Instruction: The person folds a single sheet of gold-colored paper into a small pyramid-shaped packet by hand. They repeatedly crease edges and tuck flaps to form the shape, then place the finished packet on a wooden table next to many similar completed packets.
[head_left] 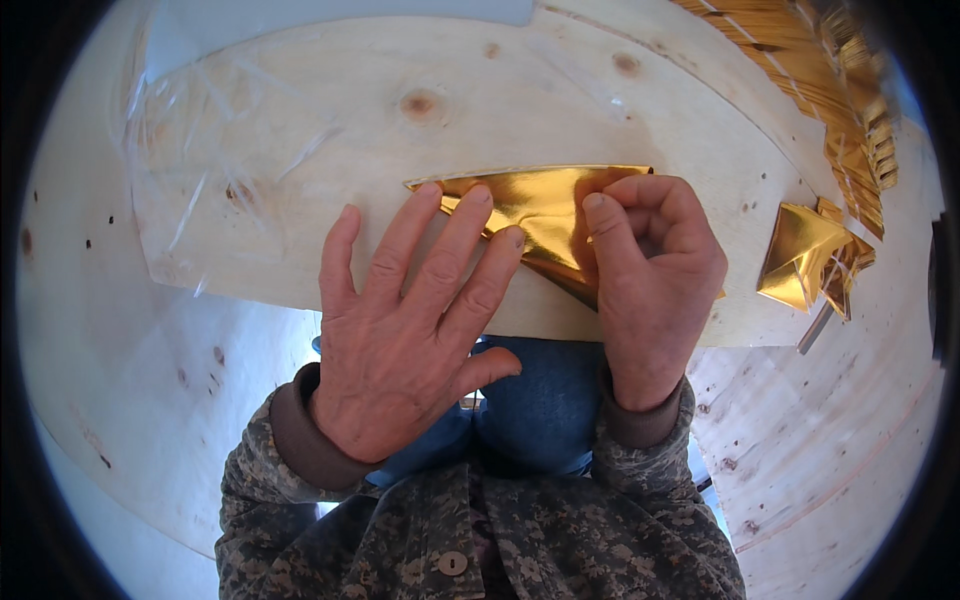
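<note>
A shiny gold foil sheet [545, 210], folded to a pointed shape, lies on the wooden board [330, 130] in front of me. Its narrow tip points left and its upper edge runs nearly straight. My left hand [410, 300] is spread flat, with fingertips resting on the foil's left part and lower edge. At the foil's right end my right hand [660, 260] is closed, thumb against curled fingers, pinching the foil near its upper right corner. The right hand covers part of that end.
Folded gold foil pieces [805, 255] lie at the right edge of the board. A large stack of gold foil strips [800, 80] fills the far right. Clear plastic film [215, 150] lies on the left, below a pale sheet [340, 12] at the far edge.
</note>
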